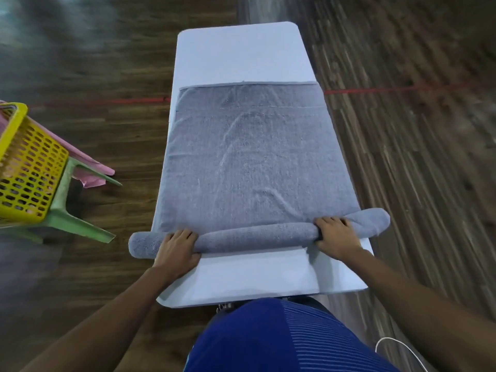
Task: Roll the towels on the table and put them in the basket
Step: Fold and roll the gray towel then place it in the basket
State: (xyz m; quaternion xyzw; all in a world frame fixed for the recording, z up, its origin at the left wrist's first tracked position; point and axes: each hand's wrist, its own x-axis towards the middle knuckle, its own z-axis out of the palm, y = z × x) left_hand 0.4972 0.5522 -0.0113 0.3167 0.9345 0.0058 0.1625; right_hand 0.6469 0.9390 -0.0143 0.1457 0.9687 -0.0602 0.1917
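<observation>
Grey towel [249,157] flat along the white desk [241,52], near end rolled into a tube across it. Grips that roll with left hand [175,249] and right hand [336,234], fingers curled over it. Left of the desk, yellow basket [24,162] on a green stool [77,218].

Basket [32,167] cut off at left edge, contents unreadable. Floor [416,130] motion-blurred. Surface [241,55] near edge partly hidden behind torso [268,339].

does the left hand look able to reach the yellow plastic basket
Probably, with a stretch: only wooden floor lies before the yellow plastic basket, though the left hand grips the rolled grey towel.
</observation>
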